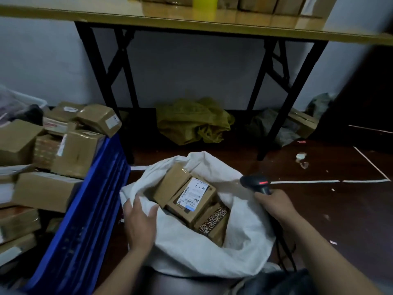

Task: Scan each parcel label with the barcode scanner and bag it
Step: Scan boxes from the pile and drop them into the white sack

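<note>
brown labelled parcel (pixel 190 200) in white sack (pixel 244 241), right hand (pixel 273 204) gripping scanner (pixel 256 184)

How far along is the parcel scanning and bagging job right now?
Done: several cardboard parcels already lie in the white sack, the top parcel label up. In hand: the right hand grips the barcode scanner, its red light on; the left hand is open at the sack's rim, holding nothing. Left: a pile of parcels in the blue crate.
</note>
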